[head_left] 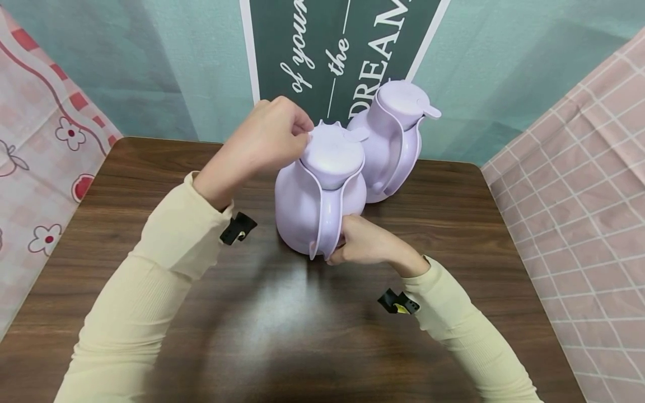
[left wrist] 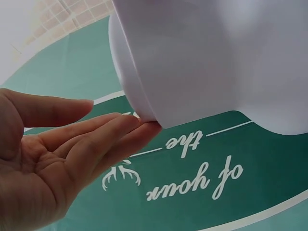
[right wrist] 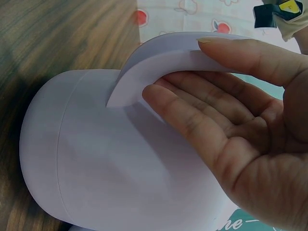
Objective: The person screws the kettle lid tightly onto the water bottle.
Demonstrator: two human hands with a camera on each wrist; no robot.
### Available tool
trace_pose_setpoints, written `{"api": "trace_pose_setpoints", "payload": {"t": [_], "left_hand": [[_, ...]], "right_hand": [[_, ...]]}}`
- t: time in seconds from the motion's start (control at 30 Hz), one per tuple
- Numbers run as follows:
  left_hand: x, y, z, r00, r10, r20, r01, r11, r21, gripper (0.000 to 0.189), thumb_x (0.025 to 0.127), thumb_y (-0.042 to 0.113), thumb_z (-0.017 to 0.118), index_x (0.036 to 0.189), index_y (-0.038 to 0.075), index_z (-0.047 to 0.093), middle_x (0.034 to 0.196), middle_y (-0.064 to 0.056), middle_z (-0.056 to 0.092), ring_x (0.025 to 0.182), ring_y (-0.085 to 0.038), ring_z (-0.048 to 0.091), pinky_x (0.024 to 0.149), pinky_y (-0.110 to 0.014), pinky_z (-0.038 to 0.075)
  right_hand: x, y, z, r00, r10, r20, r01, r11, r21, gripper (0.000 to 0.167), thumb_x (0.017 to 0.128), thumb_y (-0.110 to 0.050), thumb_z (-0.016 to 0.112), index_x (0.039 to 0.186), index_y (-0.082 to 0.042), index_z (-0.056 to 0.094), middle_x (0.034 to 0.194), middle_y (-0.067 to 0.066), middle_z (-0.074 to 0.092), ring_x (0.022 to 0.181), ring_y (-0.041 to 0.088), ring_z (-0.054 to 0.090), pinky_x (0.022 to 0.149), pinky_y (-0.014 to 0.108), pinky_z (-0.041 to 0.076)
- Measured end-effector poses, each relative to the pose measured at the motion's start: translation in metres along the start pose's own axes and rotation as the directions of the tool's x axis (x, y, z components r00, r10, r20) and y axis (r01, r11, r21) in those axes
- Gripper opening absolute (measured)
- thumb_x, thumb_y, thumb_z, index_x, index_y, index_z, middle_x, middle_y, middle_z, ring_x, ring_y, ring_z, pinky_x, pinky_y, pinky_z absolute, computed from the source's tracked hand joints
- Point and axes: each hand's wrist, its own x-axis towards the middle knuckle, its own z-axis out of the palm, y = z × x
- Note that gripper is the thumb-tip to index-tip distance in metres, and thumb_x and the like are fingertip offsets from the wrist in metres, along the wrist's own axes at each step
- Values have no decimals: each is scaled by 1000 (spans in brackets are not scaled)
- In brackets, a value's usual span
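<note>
A pale lilac thermos jug stands upright on the table with its lid on. My right hand grips the lower part of its handle; in the right wrist view the fingers pass behind the handle and the thumb lies on its outer side. My left hand is at the left edge of the lid. Seen from the left wrist, its fingers are nearly straight and their tips touch the lid's rim, with the thumb apart from it.
A second, matching lilac jug stands close behind and to the right, partly hidden by the front one. The dark wooden table ends at a teal backdrop with a lettered green panel. Patterned cloths hang at both sides.
</note>
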Motion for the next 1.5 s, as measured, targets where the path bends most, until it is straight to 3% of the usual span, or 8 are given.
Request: {"api": "trace_pose_setpoints", "payload": {"t": [0.2,0.5,0.67,1.03,1.3,1.5], "left_hand": [[9,-4,1,999,-12,36,13,999,-36,32,87,6,45,113,0,63,107,-11,64,99,-19,55,82,-31,42],[17,-6,3,998,3,62,0,999,-48,34,87,5,43,115,2,62,111,-10,63,102,-17,55,84,-30,41],[18,-7,3,997,7,82,-3,999,-55,35,88,6,44,118,2,59,116,-10,61,110,-16,52,90,-31,40],[8,-5,0,996,18,86,-13,998,-60,34,88,9,46,120,2,57,117,-13,59,112,-20,52,93,-33,39],[-8,-7,-2,1000,3,28,0,996,-84,33,88,8,46,116,-1,60,111,-14,62,106,-21,56,89,-34,42],[-9,-8,1,1000,-6,-2,6,996,-94,32,86,6,45,112,-1,63,104,-13,65,98,-20,58,82,-33,44]], "right_hand": [[-1,-1,0,999,34,8,-34,999,8,28,64,3,67,91,-6,68,79,-3,64,71,6,54,69,26,47],[-1,0,0,999,38,4,-39,999,16,30,64,3,67,93,-6,68,83,-2,65,74,6,55,72,35,48],[0,1,1,1000,22,-1,-22,1000,15,30,64,3,66,92,-7,68,81,-4,64,72,8,54,70,31,48],[0,1,1,999,27,17,-28,999,46,32,64,5,65,95,-4,67,84,-1,65,73,7,54,70,34,48],[1,-1,0,999,34,13,-35,998,53,32,65,5,65,95,-4,67,86,-2,65,75,8,55,72,33,48],[1,-2,-1,999,50,2,-50,999,5,31,63,3,69,92,-8,68,82,-5,63,76,8,53,75,35,47]]}}
